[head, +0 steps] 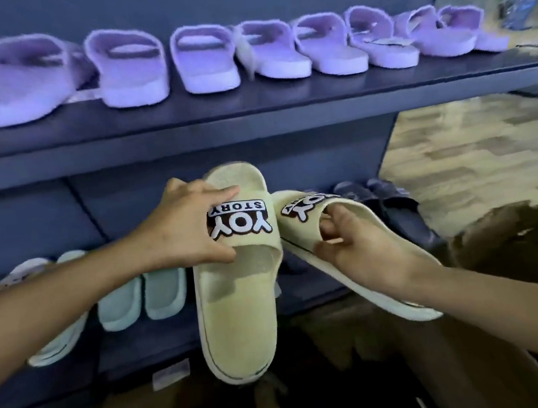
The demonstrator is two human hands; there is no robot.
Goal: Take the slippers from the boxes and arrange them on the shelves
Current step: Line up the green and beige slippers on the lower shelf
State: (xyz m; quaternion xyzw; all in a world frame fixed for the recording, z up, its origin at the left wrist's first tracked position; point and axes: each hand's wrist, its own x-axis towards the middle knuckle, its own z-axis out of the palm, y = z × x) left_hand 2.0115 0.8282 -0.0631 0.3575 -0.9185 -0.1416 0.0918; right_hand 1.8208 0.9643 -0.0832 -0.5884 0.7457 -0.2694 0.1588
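Fingers (pixel 215 199) pinch 2 pale-yellow, woven-textured, flat-soled slippers (pixel 236 304).

Forearms (pixel 51 301) bare; left grip (pixel 192 227), right grip (pixel 358 243) bare too.

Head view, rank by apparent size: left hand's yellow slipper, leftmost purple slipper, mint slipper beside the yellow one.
1. Yellow slipper in the left hand, though nearest the camera.
2. Leftmost purple slipper.
3. Mint slipper, partly hidden, so unsure.

Matt woven-cloth yellow slippers (pixel 238 296); fuzzy terry lilac slippers (pixel 134 71) on smooth, faintly glossy shelf (pixel 247 104).
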